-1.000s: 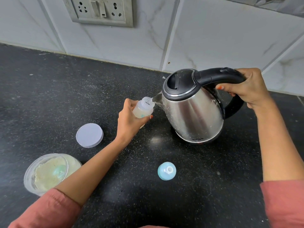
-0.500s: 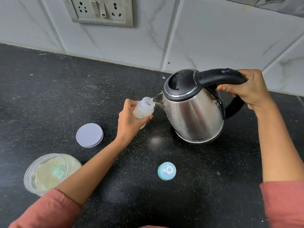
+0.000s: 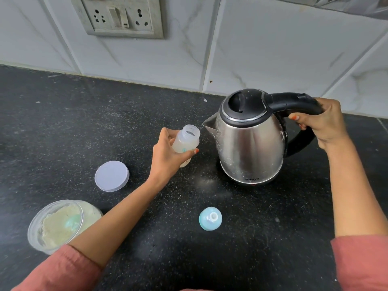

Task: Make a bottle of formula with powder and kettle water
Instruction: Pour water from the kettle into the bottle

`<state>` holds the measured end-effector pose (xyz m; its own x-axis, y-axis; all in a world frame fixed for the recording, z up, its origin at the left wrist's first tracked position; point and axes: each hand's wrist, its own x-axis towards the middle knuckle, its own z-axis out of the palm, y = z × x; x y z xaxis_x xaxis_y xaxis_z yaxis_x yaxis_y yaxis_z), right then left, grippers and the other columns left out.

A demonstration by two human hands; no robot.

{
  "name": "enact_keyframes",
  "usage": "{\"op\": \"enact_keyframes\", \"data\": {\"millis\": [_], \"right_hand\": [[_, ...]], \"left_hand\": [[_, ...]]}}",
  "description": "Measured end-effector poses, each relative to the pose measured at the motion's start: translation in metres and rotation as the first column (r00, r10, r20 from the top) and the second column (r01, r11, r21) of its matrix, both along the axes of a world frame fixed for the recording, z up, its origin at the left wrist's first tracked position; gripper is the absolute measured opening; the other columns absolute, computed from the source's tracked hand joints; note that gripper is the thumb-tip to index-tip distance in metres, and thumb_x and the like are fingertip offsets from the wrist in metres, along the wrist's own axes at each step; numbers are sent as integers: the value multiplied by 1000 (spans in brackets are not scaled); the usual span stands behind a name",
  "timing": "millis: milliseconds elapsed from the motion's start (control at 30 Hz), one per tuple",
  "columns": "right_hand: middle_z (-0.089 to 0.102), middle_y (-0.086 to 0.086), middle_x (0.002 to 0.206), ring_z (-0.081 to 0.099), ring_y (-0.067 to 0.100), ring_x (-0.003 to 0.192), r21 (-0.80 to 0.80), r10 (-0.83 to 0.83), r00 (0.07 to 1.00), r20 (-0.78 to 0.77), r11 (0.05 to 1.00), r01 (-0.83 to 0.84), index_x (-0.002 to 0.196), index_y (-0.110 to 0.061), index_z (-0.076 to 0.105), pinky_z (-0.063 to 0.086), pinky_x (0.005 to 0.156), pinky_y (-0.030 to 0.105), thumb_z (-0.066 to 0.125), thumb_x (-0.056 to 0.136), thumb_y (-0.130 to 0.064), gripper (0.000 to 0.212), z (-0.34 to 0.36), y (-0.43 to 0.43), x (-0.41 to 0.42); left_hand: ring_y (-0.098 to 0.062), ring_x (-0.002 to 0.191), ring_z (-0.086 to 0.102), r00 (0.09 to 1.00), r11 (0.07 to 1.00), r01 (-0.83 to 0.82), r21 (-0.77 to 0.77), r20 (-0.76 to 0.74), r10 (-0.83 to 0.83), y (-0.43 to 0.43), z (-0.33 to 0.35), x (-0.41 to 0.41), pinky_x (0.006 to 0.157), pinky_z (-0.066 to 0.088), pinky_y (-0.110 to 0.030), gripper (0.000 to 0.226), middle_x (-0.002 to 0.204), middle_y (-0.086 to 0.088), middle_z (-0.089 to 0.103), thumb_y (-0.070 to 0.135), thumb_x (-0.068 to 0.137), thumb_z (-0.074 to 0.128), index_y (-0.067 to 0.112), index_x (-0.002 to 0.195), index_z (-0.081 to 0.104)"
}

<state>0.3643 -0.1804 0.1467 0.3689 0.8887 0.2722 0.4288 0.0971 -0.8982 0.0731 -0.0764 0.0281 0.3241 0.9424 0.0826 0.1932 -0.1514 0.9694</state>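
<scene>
Left hand (image 3: 168, 156) wraps the small bottle (image 3: 186, 141) low on its body, thumb on one side, fingers curled round the other. Bottle is open-topped, tilted, mouth toward the kettle (image 3: 249, 143) and just beside the spout (image 3: 210, 127), not touching it. Cloudy pale liquid sits in the lower part of the bottle. No stream visible between spout and mouth. Right hand (image 3: 321, 122) grips the black handle (image 3: 294, 101), fingers closed right round it; kettle sits near upright, lid closed, base at or just above the counter (image 3: 63, 122), cannot tell which. Blue teat cap (image 3: 210, 218) lies loose on the counter nearer the body. Grey lid (image 3: 112, 176) lies flat to the left; jar of powder (image 3: 56, 225) stands open beyond it, partly behind the left forearm. Wall socket (image 3: 121, 15) above on the tiles. Risks as judged: the bottle mouth is narrow and the spout wide, so any further pour could miss and run hot water over the left fingers. The tilted bottle could slop its contents if swung toward the cap. The left sleeve passes close to the open jar and could knock it.
</scene>
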Motion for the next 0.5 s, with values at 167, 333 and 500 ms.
{"op": "enact_keyframes", "data": {"millis": [167, 333, 500], "right_hand": [[63, -18, 53, 51, 0, 43, 69, -48, 993, -111, 996, 56, 71, -38, 72, 39, 42, 10, 76, 63, -28, 13, -15, -12, 11], [66, -18, 59, 53, -2, 47, 95, -21, 971, -238, 995, 45, 72, -35, 71, 40, 43, 11, 78, 56, -52, 24, -29, -21, 26], [67, -20, 61, 58, -4, 52, 90, -33, 960, -278, 994, 60, 74, -35, 72, 42, 45, 10, 79, 54, -52, 27, -44, -29, 43]], "left_hand": [[0, 102, 50, 1000, 1000, -10, -3, -12, 10, -1, -2, 0, 75, 40, -12, 53, 100, 27, 52, 23, 62, 85, 32, 92, 42], [-2, 104, 52, 1000, 1000, -9, -13, -18, 9, -2, -3, 3, 80, 44, -18, 53, 103, 24, 54, 22, 61, 85, 36, 89, 42], [5, 97, 51, 1000, 1000, 8, -28, -14, -8, -8, -5, 10, 75, 42, -12, 54, 102, 27, 52, 20, 61, 85, 36, 88, 42]]}}
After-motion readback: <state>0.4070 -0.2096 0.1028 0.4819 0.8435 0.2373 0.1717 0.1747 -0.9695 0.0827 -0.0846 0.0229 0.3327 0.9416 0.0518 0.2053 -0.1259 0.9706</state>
